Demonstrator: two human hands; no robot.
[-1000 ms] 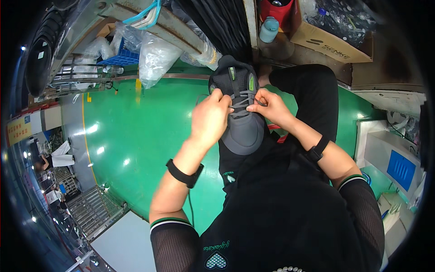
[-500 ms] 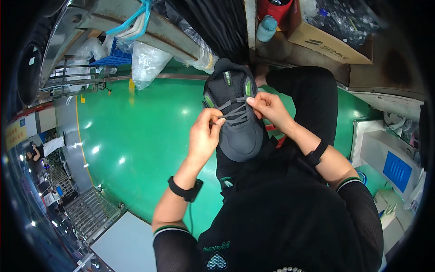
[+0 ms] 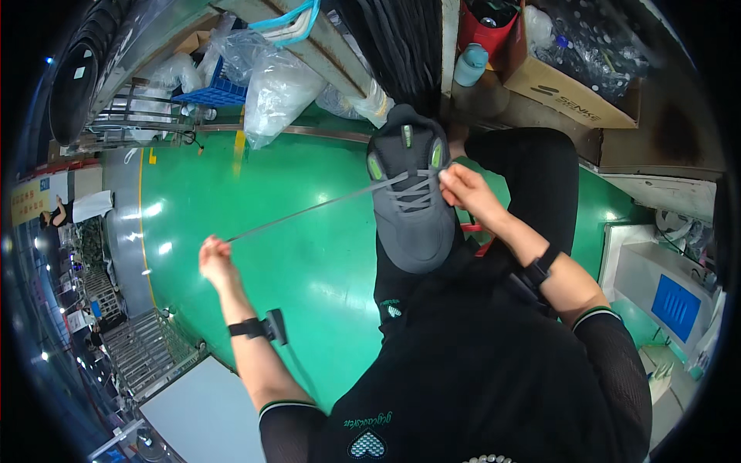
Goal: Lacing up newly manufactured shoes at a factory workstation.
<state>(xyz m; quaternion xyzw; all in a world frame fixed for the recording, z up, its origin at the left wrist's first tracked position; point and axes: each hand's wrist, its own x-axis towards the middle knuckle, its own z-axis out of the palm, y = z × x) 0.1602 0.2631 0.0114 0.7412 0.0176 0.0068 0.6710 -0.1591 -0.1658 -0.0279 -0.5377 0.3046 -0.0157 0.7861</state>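
A dark grey shoe (image 3: 417,237) with bright green accents rests on my lap, its toe pointing toward me. Grey lacing crosses its front. From near the top of the lacing a shoelace (image 3: 309,209) runs taut to the left, out over the floor. Its far end is pinched in my left hand (image 3: 218,261), well away from the shoe. My right hand (image 3: 468,190) is closed at the right edge of the shoe, by the upper eyelets. Whatever its fingertips hold there is too small to make out.
A cardboard box (image 3: 567,96) of clear plastic bags, a light blue bottle (image 3: 471,65) and a red container (image 3: 485,29) stand at the far right. Plastic bags (image 3: 279,89) hang at the far left beside a blue crate (image 3: 214,91). Green floor (image 3: 255,185) lies below.
My left hand has moved from the lacing far out to the left, drawing the shoelace out straight. The right hand stays at the shoe's edge. The whole view has shifted slightly.
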